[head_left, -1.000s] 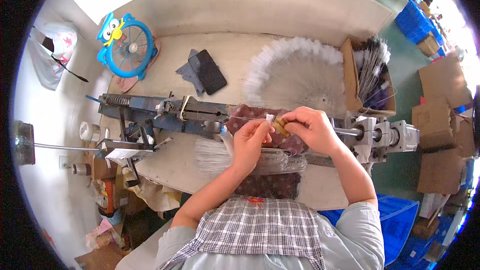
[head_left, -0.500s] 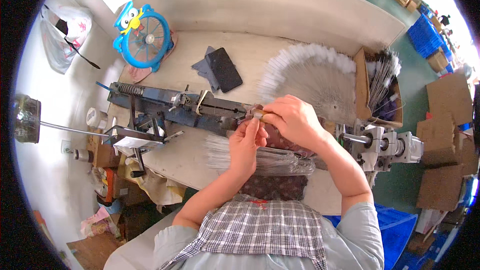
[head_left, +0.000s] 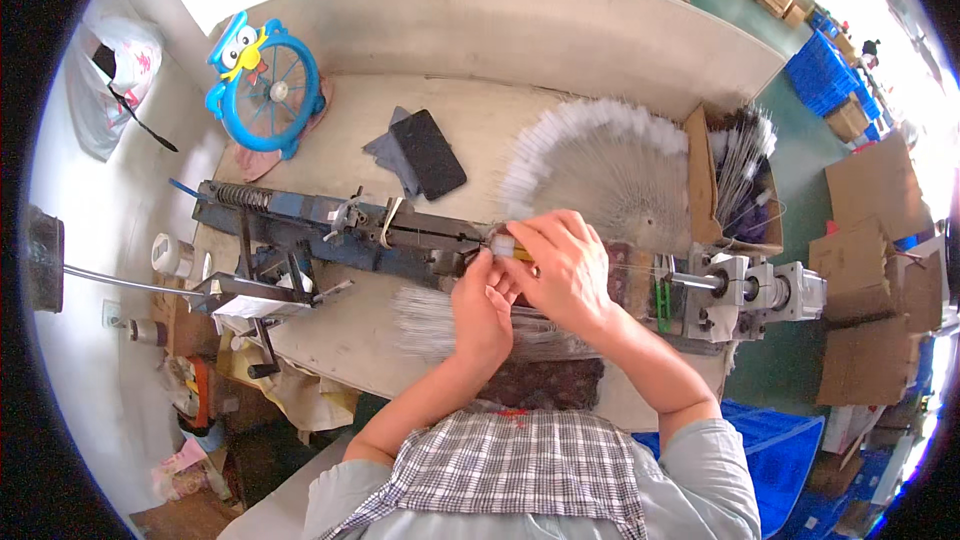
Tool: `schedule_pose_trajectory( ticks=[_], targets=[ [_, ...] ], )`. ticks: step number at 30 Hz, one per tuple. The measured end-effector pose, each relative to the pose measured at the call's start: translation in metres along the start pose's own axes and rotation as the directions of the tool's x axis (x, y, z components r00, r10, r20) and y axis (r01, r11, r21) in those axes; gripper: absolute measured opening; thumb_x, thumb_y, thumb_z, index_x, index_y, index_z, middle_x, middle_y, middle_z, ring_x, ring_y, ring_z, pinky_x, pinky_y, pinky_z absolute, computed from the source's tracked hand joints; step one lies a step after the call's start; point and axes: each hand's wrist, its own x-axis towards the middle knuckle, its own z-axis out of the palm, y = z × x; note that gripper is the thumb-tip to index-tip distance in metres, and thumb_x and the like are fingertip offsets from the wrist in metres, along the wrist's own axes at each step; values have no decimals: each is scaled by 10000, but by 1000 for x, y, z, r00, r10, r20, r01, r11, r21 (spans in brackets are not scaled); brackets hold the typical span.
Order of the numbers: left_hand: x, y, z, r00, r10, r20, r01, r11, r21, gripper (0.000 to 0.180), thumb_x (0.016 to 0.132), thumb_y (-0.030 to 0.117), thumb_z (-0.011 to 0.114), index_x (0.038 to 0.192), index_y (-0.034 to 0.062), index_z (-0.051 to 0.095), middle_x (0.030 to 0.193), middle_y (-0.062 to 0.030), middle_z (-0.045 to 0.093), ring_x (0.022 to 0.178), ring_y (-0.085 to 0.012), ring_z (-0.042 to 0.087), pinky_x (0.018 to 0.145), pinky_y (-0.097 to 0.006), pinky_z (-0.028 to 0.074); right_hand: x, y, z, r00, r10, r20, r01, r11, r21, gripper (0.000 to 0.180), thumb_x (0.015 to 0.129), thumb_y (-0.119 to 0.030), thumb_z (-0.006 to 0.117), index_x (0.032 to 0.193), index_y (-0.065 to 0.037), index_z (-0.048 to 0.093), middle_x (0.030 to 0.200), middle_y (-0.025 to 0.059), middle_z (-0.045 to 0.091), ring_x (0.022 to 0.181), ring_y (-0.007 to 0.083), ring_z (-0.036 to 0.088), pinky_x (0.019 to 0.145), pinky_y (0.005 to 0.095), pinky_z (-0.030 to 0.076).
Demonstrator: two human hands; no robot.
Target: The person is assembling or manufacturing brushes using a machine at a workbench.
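My right hand (head_left: 572,280) is closed in a pinch on a small white-and-yellow cylindrical piece (head_left: 505,245) at the end of the long metal bench fixture (head_left: 345,232). Just below it, my left hand (head_left: 484,308) has thumb and fingertips pressed together by the same end; what they pinch, if anything, is too small to make out. Under my wrists a bundle of thin wire stems (head_left: 425,322) lies on the bench, partly hidden. To the right, a thin wire runs towards the shaft of a motor unit (head_left: 755,287).
White-tipped wire brushes (head_left: 590,155) lie fanned out at the back right, beside a cardboard box (head_left: 703,180) of dark brushes. A black phone (head_left: 432,155) rests on a grey cloth. At the back left stands a blue toy-shaped fan (head_left: 268,90). A crank handle (head_left: 263,365) juts out left.
The whole view has shifted slightly. My right fingers have changed their hold, and more of the piece's white part shows. Both hands stay at the fixture's end.
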Motion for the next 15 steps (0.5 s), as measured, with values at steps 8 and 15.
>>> schedule_pose_trajectory(
  ticks=[8, 15],
  targets=[
    [-1, -6, 10, 996, 83, -21, -83, 996, 29, 142, 920, 123, 531, 1003, 20, 582, 938, -54, 630, 830, -125, 618, 776, -277, 495, -4, 11, -14, 994, -100, -35, 101, 994, 38, 274, 626, -134, 736, 898, -127, 706, 924, 30, 635, 899, 238, 569, 755, 362, 478],
    [2, -7, 16, 991, 125, -36, -121, 988, 97, 136, 907, 99, 541, 1005, 14, 582, 952, -65, 641, 845, -137, 629, 780, -282, 501, -10, 26, -22, 992, -116, -46, 119, 992, 45, 289, 601, -132, 758, 884, -111, 705, 933, 40, 638, 876, 254, 574, 743, 352, 493]
  ],
)
